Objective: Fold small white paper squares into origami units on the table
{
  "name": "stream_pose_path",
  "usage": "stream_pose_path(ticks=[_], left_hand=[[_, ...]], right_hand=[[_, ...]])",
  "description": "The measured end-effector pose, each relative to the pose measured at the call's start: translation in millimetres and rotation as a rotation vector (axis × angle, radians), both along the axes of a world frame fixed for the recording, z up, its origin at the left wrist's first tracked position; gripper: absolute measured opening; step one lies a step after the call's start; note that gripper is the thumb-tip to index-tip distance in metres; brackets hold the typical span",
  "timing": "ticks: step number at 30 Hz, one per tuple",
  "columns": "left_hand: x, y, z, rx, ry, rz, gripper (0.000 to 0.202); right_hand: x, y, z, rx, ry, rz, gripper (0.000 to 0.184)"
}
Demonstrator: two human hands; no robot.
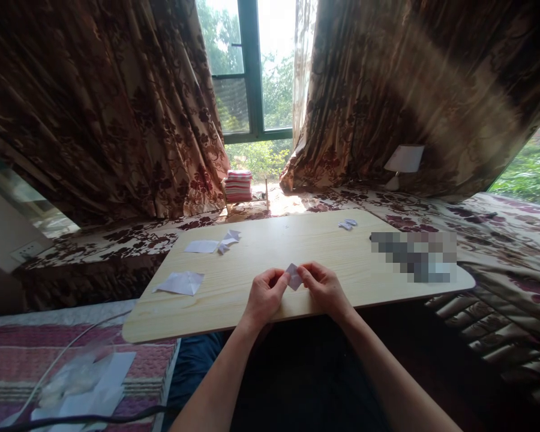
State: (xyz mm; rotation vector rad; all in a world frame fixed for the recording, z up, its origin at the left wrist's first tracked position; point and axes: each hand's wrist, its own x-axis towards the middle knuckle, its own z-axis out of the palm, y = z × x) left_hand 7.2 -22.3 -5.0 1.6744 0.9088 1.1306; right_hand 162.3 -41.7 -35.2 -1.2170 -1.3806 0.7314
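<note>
A small folded piece of white paper (pixel 294 278), diamond-shaped, is held just above the near edge of the table. My left hand (pixel 266 294) pinches its left corner between thumb and fingers. On the opposite side, my right hand (pixel 326 289) grips the right corner the same way. To the left lie a creased paper sheet (pixel 182 283), a flat paper rectangle (pixel 201 246) and a folded paper shape (pixel 229 240). Small folded paper pieces (pixel 348 224) rest near the far right edge.
The light wooden table (pixel 157 318) has rounded corners. A blurred-out patch (pixel 414 257) covers something at its right. Beyond stand a stack of striped cloth (pixel 239 185) and a lamp (pixel 404 159). Papers (pixel 101 390) and a cable (pixel 63 355) lie on the bed at lower left.
</note>
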Motion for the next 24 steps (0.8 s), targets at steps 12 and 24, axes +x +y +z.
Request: stream_pose_path(ticks=[12,24], left_hand=[[3.6,-3.9,-3.2,0.039,0.053,-0.046,0.018],[0.7,-1.9,-0.5,-0.022,-0.051,0.055,0.025]], right_hand=[[-0.4,-2.4,3.0,-0.017,-0.019,0.049,0.029],[-0.4,-1.6,5.9,-0.012,-0.028,-0.028,0.029]])
